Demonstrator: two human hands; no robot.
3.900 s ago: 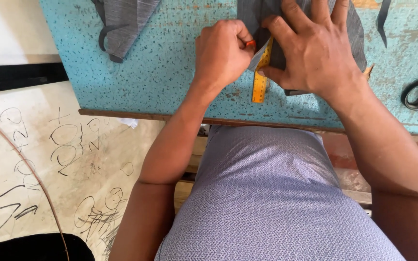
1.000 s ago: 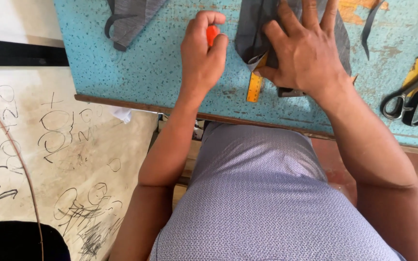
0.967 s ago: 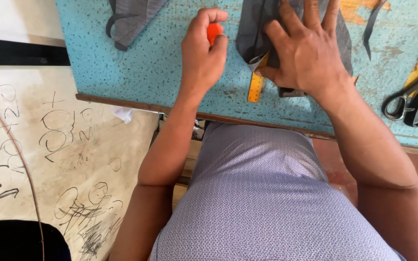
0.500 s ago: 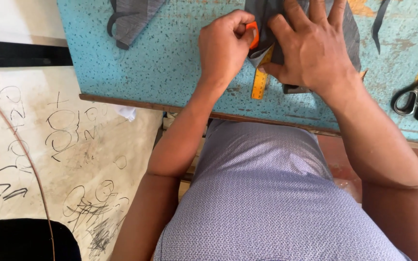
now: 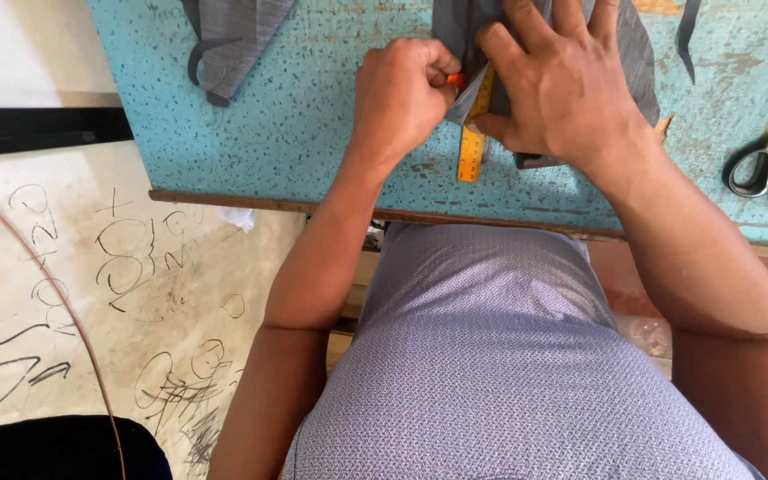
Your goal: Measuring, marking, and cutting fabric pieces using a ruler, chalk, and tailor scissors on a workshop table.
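My left hand (image 5: 399, 96) is closed around a small orange marking piece (image 5: 455, 79), whose tip touches the edge of a grey cloth (image 5: 637, 49) on the blue speckled table (image 5: 295, 124). My right hand (image 5: 562, 84) lies flat with fingers spread, pressing that cloth down. A yellow measuring tape (image 5: 472, 142) runs under the cloth and pokes out toward me between both hands.
Another grey cloth piece (image 5: 228, 36) lies at the table's far left. Black-handled scissors (image 5: 766, 164) rest at the right edge. The wooden table rim (image 5: 251, 201) is close to my body. A scribbled pale floor (image 5: 91, 293) lies to the left.
My left hand, lifted off to the left with the orange piece a second ago, has come back right against the cloth edge. My right hand has stayed pressed on the cloth.
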